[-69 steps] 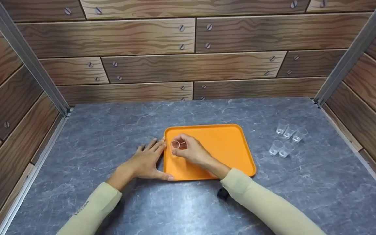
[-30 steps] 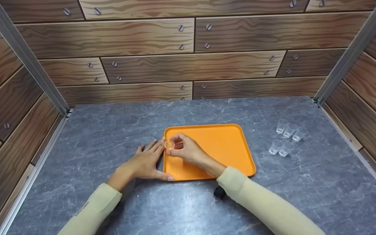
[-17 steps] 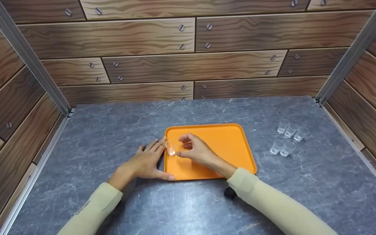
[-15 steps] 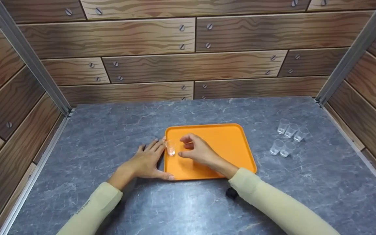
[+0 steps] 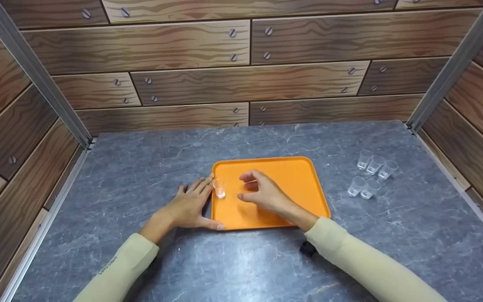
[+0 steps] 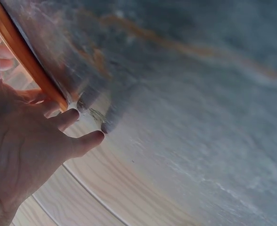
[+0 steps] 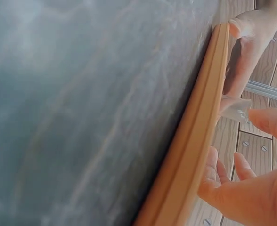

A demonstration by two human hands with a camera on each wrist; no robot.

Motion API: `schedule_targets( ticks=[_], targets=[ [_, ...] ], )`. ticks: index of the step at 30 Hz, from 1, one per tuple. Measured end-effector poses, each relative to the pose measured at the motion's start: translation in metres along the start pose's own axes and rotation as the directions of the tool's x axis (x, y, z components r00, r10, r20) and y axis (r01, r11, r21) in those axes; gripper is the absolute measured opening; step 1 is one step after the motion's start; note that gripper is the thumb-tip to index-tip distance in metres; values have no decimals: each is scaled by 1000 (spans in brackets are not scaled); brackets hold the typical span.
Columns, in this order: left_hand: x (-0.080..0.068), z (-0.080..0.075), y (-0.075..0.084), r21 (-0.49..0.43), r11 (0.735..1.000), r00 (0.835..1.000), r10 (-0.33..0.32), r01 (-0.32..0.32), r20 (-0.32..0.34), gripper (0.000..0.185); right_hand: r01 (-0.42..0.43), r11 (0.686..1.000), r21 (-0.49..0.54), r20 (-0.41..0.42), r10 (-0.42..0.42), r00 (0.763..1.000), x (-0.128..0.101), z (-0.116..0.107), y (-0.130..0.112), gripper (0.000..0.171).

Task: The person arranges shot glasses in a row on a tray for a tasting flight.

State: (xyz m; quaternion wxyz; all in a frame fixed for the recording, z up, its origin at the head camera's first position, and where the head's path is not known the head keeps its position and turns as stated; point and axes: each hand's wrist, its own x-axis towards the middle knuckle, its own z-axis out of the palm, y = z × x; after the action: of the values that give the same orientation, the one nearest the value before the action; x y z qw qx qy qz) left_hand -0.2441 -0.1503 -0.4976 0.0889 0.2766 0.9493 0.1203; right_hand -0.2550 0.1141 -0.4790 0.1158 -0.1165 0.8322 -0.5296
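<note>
1. Head view, centre of frame: your left hand (image 5: 189,205) lies flat, fingers straight, against the left rim of the orange tray (image 5: 285,172); its thumb runs along the tray's near left corner. It holds nothing.
2. Head view, centre: one clear cup (image 5: 219,188) stands upright on the tray, just inside the left rim and just beside your left fingertips.
3. Head view, just right of the cup: your right hand (image 5: 263,193) hovers over the tray, fingers loosely curled, clear of the cup and holding nothing.
4. Head view, right of frame: five more cups (image 5: 370,173) stand grouped on the grey table (image 5: 141,167), well apart from the tray. Wood-print walls (image 5: 245,63) close in the far and side edges.
5. Left wrist view, left of frame: your left hand (image 6: 20,155) spreads wide, its fingers (image 6: 65,118) touching the tray rim (image 6: 28,63); the table fills the rest, blurred.
6. Right wrist view, right of frame: the tray rim (image 7: 199,127) runs diagonally; the cup (image 7: 236,112) sits beyond it, and your right fingers (image 7: 265,120) lie near it without contact. Your left fingers (image 7: 251,47) rest against the rim at upper right.
</note>
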Motion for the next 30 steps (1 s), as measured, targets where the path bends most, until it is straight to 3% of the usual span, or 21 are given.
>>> schedule_targets(
  ticks=[13, 23, 30],
  targets=[
    [-1, -1, 0, 0, 1000, 1000, 20, -20, -1, 131, 46, 999, 29, -1, -46, 999, -11, -14, 8, 49],
    [1, -1, 0, 8, 1000, 1000, 21, -21, 1, 132, 72, 997, 17, -1, -72, 997, -27, -46, 19, 48],
    [-1, -2, 0, 17, 999, 999, 30, -30, -14, 132, 143, 989, 31, -17, -143, 990, -38, -65, 27, 43]
  ],
)
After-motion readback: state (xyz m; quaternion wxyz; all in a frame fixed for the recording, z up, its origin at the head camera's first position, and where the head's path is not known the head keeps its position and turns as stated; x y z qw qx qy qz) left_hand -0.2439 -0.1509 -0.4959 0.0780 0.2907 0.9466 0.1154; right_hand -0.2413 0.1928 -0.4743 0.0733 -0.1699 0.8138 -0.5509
